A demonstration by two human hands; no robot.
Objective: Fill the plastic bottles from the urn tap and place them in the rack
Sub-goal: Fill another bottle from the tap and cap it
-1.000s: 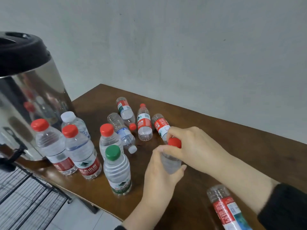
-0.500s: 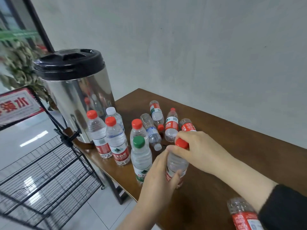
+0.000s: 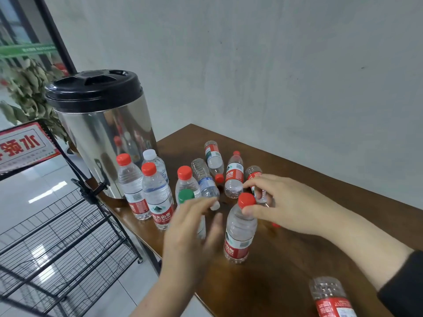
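Head view: right hand (image 3: 290, 204) fingers pinch the red cap (image 3: 246, 199); left hand (image 3: 194, 227) spread, empty. Bottle (image 3: 239, 234) looks light, thin-walled, crushable; grip mid-body, below the fingers.

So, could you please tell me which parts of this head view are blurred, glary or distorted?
In the head view, the left hand is smeared by motion blur, while the right hand at the red cap stays fairly sharp; the steel urn mirrors bottles; glare patches lie on the floor; the wide lens bends the door frame.
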